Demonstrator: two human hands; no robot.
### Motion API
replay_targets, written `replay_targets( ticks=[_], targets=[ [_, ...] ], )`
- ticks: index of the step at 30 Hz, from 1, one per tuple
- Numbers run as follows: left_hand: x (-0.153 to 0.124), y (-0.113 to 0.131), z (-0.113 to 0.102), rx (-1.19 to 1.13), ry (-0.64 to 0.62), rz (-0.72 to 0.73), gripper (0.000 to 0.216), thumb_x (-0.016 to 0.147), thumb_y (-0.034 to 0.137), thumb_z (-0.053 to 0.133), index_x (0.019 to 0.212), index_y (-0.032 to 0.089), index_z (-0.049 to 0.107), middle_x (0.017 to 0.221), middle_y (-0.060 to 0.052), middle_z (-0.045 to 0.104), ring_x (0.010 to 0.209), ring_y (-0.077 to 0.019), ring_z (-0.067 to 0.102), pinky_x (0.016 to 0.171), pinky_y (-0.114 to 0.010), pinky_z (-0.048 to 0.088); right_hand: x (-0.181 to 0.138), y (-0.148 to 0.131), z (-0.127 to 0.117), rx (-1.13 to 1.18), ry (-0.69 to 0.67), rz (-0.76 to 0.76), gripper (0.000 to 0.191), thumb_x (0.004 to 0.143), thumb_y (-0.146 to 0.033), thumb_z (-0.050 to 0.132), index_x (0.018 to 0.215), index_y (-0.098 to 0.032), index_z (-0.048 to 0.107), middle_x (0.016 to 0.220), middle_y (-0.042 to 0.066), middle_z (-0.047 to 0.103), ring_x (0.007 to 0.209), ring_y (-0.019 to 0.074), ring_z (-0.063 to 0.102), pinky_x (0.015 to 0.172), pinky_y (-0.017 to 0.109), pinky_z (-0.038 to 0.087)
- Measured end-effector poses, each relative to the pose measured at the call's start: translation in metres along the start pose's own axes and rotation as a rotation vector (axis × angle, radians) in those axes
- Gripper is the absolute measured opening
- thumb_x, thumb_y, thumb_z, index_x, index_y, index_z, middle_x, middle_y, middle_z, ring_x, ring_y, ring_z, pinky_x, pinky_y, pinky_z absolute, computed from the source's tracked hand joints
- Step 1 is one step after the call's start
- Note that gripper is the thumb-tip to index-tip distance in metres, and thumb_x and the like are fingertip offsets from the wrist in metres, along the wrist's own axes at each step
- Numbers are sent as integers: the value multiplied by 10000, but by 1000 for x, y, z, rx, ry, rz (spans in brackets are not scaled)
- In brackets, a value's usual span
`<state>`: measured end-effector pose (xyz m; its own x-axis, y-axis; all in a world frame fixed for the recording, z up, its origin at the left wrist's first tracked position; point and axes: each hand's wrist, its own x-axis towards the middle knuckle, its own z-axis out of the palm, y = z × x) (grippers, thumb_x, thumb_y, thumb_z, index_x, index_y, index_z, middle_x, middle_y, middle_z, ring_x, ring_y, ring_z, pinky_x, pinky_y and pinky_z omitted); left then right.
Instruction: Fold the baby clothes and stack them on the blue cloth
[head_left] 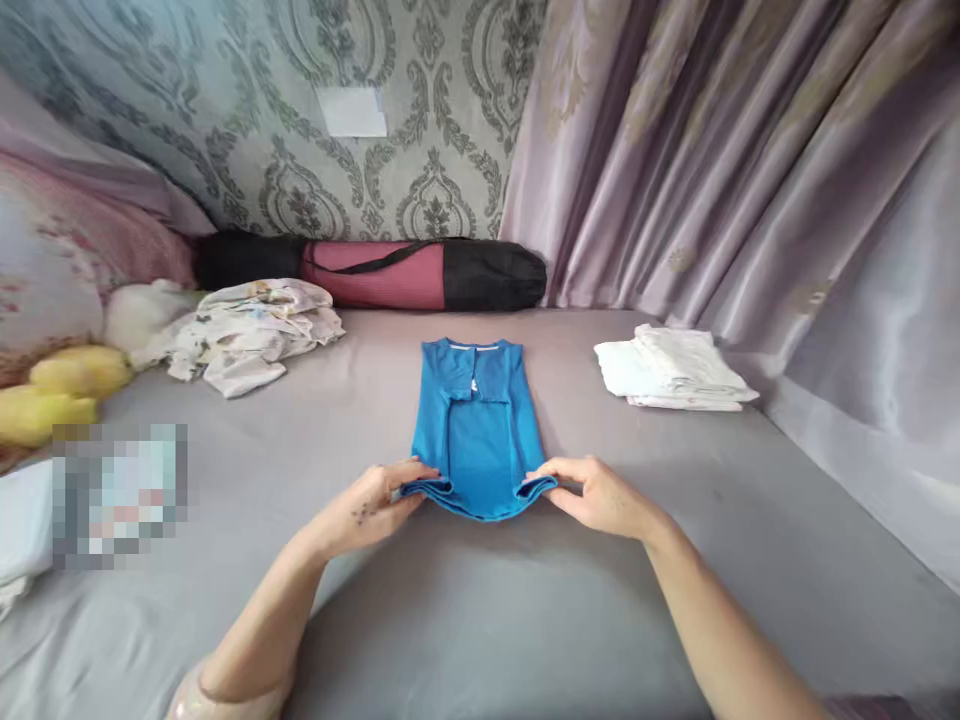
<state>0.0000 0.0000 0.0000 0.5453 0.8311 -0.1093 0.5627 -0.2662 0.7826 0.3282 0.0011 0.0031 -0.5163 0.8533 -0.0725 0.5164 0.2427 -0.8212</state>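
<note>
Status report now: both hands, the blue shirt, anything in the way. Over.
Left hand and right hand each pinch a near corner of the blue shirt. Shirt folded narrow, flat on the bed. White stack and clothes pile lie apart.

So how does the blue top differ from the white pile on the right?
The blue top is a single garment, sides folded in; the white pile is several stacked pieces. The left hand and right hand pinch the blue top's near edge; nothing touches the white pile. Both lie on the grey sheet.
</note>
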Motion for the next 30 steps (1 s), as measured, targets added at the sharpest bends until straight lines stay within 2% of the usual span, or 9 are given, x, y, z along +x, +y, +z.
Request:
replay_targets(
  ticks=[5,10,13,17,20,23,28,30],
  targets=[
    [-5,-5,-4,4,-33,1,388,887,341,470,1189,182,655,1134,-79,694,929,-203,633,769,-234,498,-6,2,-3,15,-36,-8,257,835,-186,558,1033,-190,721,949,27,738,837,166,668,782,256,513],
    [-12,8,-10,-43,-96,82,344,894,402,496,1083,192,692,1010,-59,717,867,-191,605,781,-226,474,-10,-4,-9,78,-155,-28,191,771,-128,581,888,-161,727,814,17,721,787,154,659,750,235,494],
    [-15,18,-13,-101,-181,106,350,896,435,501,1030,175,694,889,-44,701,755,-156,559,710,-206,455,-13,-6,-12,150,-263,-33,182,742,-113,601,870,-148,725,814,23,720,776,149,662,747,230,497],
    [-19,21,-14,-217,-366,131,359,901,452,508,944,147,692,738,-32,632,640,-119,478,609,-192,407,-19,-5,-16,274,-427,-40,162,762,-203,671,891,-118,720,830,61,726,746,151,673,705,228,510],
    [-17,17,-13,-318,-448,102,345,879,454,549,930,145,693,729,-37,622,634,-123,477,608,-207,405,-19,-2,-16,295,-463,-48,215,785,-293,706,891,-106,714,809,68,718,721,141,662,688,221,505],
    [-11,12,-12,-419,-375,13,334,832,466,610,925,159,702,738,-29,633,643,-131,495,618,-222,421,-13,1,-16,323,-417,-13,276,812,-374,705,910,-115,700,823,57,708,729,129,647,689,212,498],
    [9,4,-14,-638,17,-155,330,739,462,707,909,179,712,837,-25,699,760,-166,583,741,-263,466,9,5,-20,498,-179,93,352,832,-466,681,1009,-162,662,924,47,709,819,151,652,772,264,518],
    [19,2,-15,-723,116,-220,382,698,462,740,957,182,709,912,-42,720,811,-186,617,773,-287,472,20,8,-22,559,-75,134,379,838,-489,663,1055,-178,648,972,56,709,851,170,657,771,293,532]
  ],
)
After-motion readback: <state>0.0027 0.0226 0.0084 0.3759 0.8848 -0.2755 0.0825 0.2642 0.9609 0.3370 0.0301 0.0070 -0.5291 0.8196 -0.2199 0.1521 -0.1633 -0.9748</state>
